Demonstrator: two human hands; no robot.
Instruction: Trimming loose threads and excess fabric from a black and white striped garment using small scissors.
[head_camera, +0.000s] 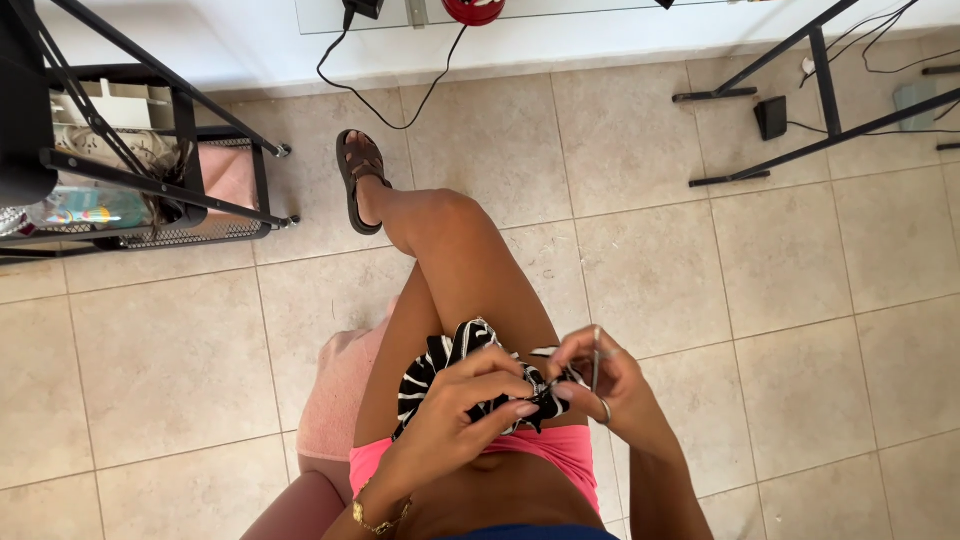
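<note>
A black-and-white striped piece of fabric (440, 362) lies bunched on my crossed thigh. My left hand (468, 398) pinches its right end between thumb and fingers, and a gold bracelet sits on that wrist. My right hand (608, 380), with a ring on one finger, meets the same end of the fabric. It holds a thin metal piece (596, 358) upright between its fingers; what kind of piece it is I cannot tell. The two hands touch at the fabric's end, just above my pink shorts (565, 450).
My sandalled foot (360, 180) rests on the tiled floor ahead. A black wire rack (150, 190) with stored items stands at the far left. Black stand legs (800, 110) and a black cable (400, 100) lie near the wall. I sit on a pink padded seat (335, 400).
</note>
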